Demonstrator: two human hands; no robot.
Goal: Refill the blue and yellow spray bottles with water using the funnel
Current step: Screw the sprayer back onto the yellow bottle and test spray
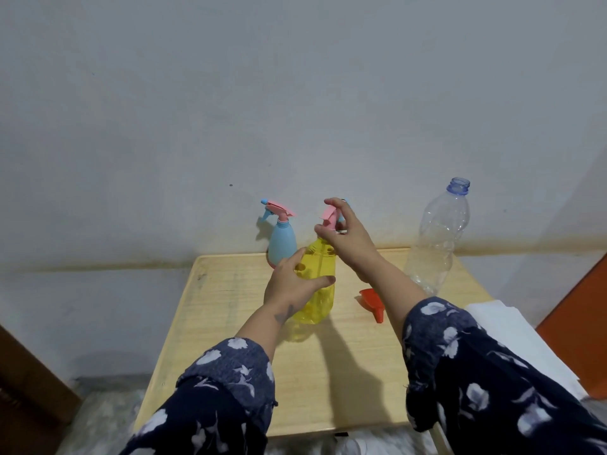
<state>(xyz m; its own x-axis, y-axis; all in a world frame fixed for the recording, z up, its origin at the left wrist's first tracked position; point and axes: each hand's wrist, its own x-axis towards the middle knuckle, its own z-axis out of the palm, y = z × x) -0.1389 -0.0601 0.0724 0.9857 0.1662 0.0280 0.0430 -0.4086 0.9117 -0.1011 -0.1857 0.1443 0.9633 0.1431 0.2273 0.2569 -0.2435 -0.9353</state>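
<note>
Two hands work mid-bench: left hand (292,284) grasps the yellow bottle (317,290), right hand (341,231) pinches its sprayer (329,215); blue bottle (281,239) at the far edge, funnel (372,302) just right.

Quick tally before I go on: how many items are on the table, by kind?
Spray bottles: 2 (translucent yellow plastic spray bottle, opaque blue plastic spray bottle)
Water bottles: 1 (clear uncapped plastic bottle)
Funnels: 1 (small orange plastic funnel)
Total: 4 on the light wooden table
</note>
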